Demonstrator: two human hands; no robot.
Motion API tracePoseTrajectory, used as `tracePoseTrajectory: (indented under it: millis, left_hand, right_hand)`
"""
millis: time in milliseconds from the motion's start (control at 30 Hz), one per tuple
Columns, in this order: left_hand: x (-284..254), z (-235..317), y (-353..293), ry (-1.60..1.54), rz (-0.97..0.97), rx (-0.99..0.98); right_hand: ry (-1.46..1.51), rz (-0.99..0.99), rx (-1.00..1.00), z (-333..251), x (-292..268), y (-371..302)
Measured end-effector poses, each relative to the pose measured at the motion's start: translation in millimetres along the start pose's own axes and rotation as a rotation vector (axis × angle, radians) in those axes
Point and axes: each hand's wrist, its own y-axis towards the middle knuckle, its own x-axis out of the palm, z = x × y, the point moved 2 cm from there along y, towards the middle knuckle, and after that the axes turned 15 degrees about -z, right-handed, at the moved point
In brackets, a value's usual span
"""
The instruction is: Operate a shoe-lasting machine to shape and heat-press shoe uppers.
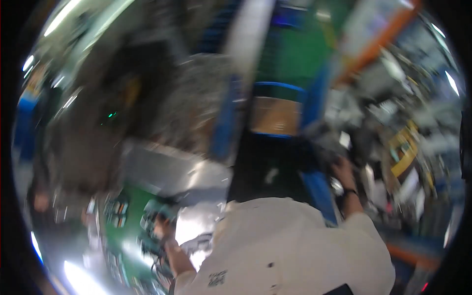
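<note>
Motion smears most of the view. My left hand (163, 227) is at the lower left, over a greenish-grey machine part or clutter that I cannot make out. Its fingers are blurred, so I cannot say whether it holds anything. Out to the right, my right hand (344, 172) is beside a dark, blurred object (322, 152), with a black band (350, 191) at the wrist. Whether it touches or grips that object does not show. Between my arms lies a black surface (265, 169), and beyond it a brown panel (277, 115) in a blue frame.
A yellow-edged holder (405, 160) stands among cluttered grey parts on the right. Shiny metal sheeting (169, 169) lies left of centre, below a large dark machine (88, 132). Blue posts (227, 120) flank the brown panel. Green floor (307, 54) shows farther off.
</note>
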Motion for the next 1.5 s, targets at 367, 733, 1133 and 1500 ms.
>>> tracePoseTrajectory:
  millis: [367, 733, 1133, 1500]
  left_hand:
    - [103.8, -85.9, 212.2, -0.993, -0.103, -0.175]
    - [54.1, -83.2, 112.6, -0.351, 0.026, -0.277]
    - [-202.3, 343.5, -142.8, -0.220, 0.694, 1.005]
    - [-216.3, 436.7, -36.7, 0.246, 0.341, 0.800]
  right_hand:
    - [0.001, 0.193, -0.059, -107.4, -20.9, 7.1]
    - [-0.069, 0.271, 0.177, -54.7, -28.4, 19.9]
    - [0.021, 0.410, 0.148, 30.2, 27.0, 23.7]
    - [0.081, 0.215, 0.264, 41.7, 28.5, 35.3]
